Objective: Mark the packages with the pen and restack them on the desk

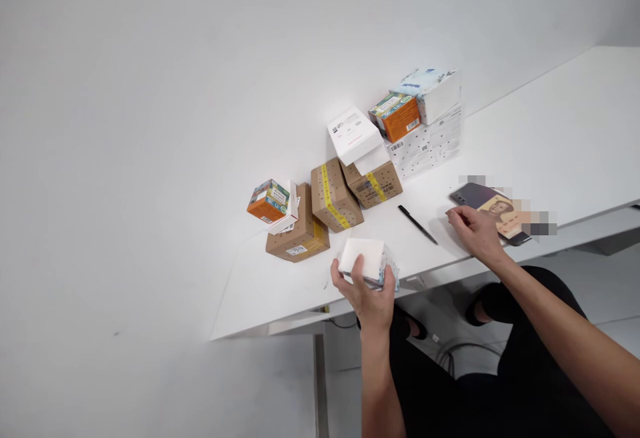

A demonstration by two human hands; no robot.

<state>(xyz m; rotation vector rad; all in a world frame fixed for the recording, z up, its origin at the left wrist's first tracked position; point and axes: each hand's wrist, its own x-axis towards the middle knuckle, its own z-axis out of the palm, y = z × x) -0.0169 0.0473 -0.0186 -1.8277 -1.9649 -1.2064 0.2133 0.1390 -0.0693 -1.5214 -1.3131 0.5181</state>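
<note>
Hands apart. Left hand (pixel 371 295), lower centre of frame, clamped on a white packet (pixel 363 257) at the front of the white table (pixel 550 118). Right hand (pixel 477 233), right of centre, fingers curled, beside a phone (pixel 503 215); whether it touches that or grips anything, cannot tell. Black pen (pixel 417 225) between hands. Yellow-taped brown cartons (pixel 336 198) near frame centre.
</note>
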